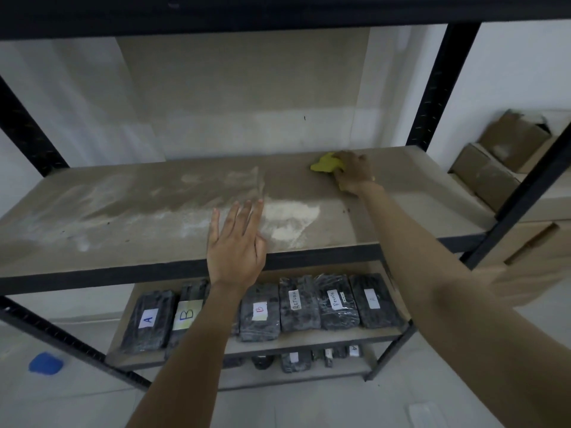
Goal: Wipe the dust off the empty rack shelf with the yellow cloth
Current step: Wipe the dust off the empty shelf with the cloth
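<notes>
The empty rack shelf (123, 211) is a brown board in a black metal frame, streaked with white dust, thickest in a pale patch (292, 217) near the front middle. My right hand (353, 173) holds the bunched yellow cloth (326, 164) against the board at the back right; most of the cloth is hidden under the fingers. My left hand (236, 242) lies flat with straight fingers on the shelf's front edge, just left of the pale patch.
The shelf below holds several dark wrapped packs (298, 302) with white labels. Black uprights (438, 84) stand at the rack's corners. Cardboard boxes (506, 156) are stacked to the right. A blue object (46, 362) lies on the floor at the left.
</notes>
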